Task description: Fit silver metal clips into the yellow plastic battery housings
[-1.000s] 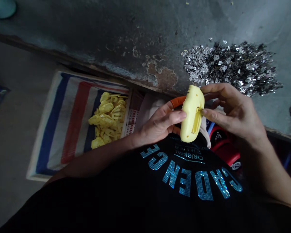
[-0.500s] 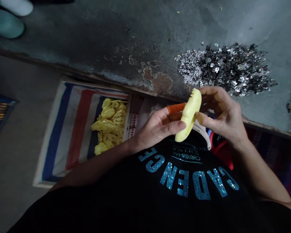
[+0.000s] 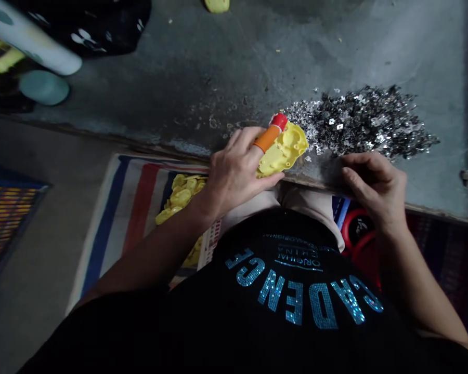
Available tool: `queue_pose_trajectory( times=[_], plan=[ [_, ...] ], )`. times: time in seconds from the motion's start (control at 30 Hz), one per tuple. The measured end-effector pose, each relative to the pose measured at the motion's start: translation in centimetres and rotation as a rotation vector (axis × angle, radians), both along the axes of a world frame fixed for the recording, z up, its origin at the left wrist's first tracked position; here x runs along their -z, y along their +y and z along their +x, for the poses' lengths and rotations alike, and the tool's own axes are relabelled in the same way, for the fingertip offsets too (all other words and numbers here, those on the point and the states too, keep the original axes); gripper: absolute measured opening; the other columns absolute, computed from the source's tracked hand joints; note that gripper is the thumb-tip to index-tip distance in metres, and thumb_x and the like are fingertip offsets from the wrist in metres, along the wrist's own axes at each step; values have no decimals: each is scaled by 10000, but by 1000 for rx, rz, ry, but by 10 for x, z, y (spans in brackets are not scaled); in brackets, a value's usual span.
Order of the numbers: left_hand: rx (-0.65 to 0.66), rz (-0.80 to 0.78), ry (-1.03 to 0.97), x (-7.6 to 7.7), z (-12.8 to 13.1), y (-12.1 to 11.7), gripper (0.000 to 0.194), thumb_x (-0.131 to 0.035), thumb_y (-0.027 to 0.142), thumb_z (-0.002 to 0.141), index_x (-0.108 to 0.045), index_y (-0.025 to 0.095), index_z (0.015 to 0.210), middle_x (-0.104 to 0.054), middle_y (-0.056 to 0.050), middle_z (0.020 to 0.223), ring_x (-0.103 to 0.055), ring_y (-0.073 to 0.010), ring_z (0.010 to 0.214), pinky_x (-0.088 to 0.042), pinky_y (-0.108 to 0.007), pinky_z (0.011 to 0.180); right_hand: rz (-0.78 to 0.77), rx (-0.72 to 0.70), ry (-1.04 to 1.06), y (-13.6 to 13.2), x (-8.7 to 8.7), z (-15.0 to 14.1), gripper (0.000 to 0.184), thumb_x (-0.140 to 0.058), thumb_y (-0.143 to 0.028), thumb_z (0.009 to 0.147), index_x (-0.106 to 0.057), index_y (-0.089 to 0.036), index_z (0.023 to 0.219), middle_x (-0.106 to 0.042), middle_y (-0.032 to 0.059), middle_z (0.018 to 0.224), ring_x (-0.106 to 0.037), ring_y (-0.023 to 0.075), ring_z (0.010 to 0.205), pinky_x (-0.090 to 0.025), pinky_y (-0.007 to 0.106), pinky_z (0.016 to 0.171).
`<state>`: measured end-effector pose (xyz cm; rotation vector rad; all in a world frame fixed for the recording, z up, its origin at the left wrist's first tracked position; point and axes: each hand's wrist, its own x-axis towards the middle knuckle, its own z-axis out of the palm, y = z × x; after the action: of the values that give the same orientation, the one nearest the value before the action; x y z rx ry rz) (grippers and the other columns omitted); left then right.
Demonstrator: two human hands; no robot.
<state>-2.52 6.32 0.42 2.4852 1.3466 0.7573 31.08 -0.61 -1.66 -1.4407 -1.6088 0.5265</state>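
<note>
My left hand (image 3: 237,166) grips a yellow plastic shell (image 3: 283,150), its hollow inside with moulded posts facing up, at the edge of the grey worktop (image 3: 140,98). An orange band and a red-and-white tip cover its index finger. To the right, my right hand (image 3: 374,184) hovers by the near side of a pile of small shiny metal pieces (image 3: 370,122). Its thumb and index finger are nearly together; whatever is between them is too small to make out. The shell lies beside the pile's left end.
Below the worktop, more yellow plastic shells (image 3: 185,192) lie on a striped red, white and blue sheet (image 3: 140,208). A blue-edged crate (image 3: 11,208) stands at far left. A black bag (image 3: 101,26) and a pale green-ended roll (image 3: 44,87) occupy the upper left.
The yellow shell has turned from its smooth outer side to its hollow inside and moved to the worktop edge in my left hand. My right hand has let go and shifted right.
</note>
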Motion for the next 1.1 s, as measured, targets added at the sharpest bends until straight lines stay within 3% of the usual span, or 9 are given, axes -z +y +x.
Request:
queue_pose_trajectory(
  times=[0.13, 0.27, 0.4, 0.63, 0.7, 0.8, 0.9, 1.0, 1.1],
  plan=[
    [13, 56, -139, -13, -12, -1, 855, -989, 439, 893, -666, 244, 1660, -686, -174, 1665, -702, -394, 1451, -645, -553, 1192, 4, -106, -186, 13, -11, -12, 69, -789, -302, 1056, -858, -294, 1063, -854, 45, 1002, -789, 252, 893, -606, 400, 793],
    [-50, -303, -687, -20, -16, 1, 834, -1012, 502, 853, -712, 279, 1599, -787, -129, 1498, -767, -332, 1229, -705, -461, 932, 0, -250, -387, 32, -23, -34, 119, -727, -225, 1054, -836, -264, 1027, -834, 62, 978, -779, 253, 898, -583, 377, 778],
    [-112, -682, -1217, -17, -12, -17, 908, -1015, 606, 831, -676, 270, 1604, -825, -115, 1437, -790, -401, 1330, -711, -455, 935, -22, -380, -535, 44, -31, -62, 170, -665, -268, 1131, -831, -261, 1092, -821, 84, 1025, -751, 270, 961, -556, 388, 825],
    [-107, -1117, -1422, -3, -16, -59, 845, -1001, 586, 887, -670, 358, 1630, -817, -86, 1597, -753, -416, 1507, -709, -526, 1088, 58, -313, -889, 45, -25, -87, 184, -656, -243, 1115, -757, -238, 961, -796, 106, 957, -686, 293, 913, -478, 433, 831],
    [-35, -1246, -1458, 2, -15, -65, 836, -978, 579, 893, -676, 367, 1644, -869, -88, 1494, -806, -407, 1424, -726, -508, 1032, 54, -295, -781, 42, -29, -84, 182, -671, -232, 1088, -736, -252, 919, -781, 79, 887, -684, 280, 853, -492, 444, 838],
    [51, -1389, -1516, 10, -8, -72, 821, -976, 534, 878, -698, 324, 1622, -890, -109, 1430, -846, -397, 1344, -730, -519, 1067, -46, -337, -321, 34, -43, -80, 105, -741, -314, 1087, -760, -291, 986, -822, 39, 937, -748, 268, 861, -569, 461, 858],
    [161, -1499, -1545, 15, 2, -78, 704, -965, 484, 906, -750, 318, 1556, -853, -103, 1520, -811, -403, 1418, -694, -592, 1176, -121, -406, 152, 24, -58, -83, 98, -803, -413, 1103, -798, -332, 1048, -872, 42, 1237, -826, 301, 1157, -659, 513, 1020],
    [273, -1539, -1566, 16, 9, -81, 596, -923, 476, 958, -779, 332, 1519, -841, -88, 1543, -783, -416, 1466, -660, -634, 1223, -104, -435, 255, 16, -64, -90, 74, -847, -397, 1084, -831, -346, 1032, -833, 49, 1450, -777, 328, 1397, -627, 587, 1234],
    [329, -1546, -1541, 13, 13, -82, 682, -898, 542, 976, -724, 309, 1593, -850, -122, 1503, -791, -442, 1449, -658, -647, 1212, -79, -427, 219, 12, -61, -91, 43, -850, -361, 1078, -838, -349, 1039, -829, 57, 1456, -771, 334, 1399, -621, 619, 1250]
  ],
)
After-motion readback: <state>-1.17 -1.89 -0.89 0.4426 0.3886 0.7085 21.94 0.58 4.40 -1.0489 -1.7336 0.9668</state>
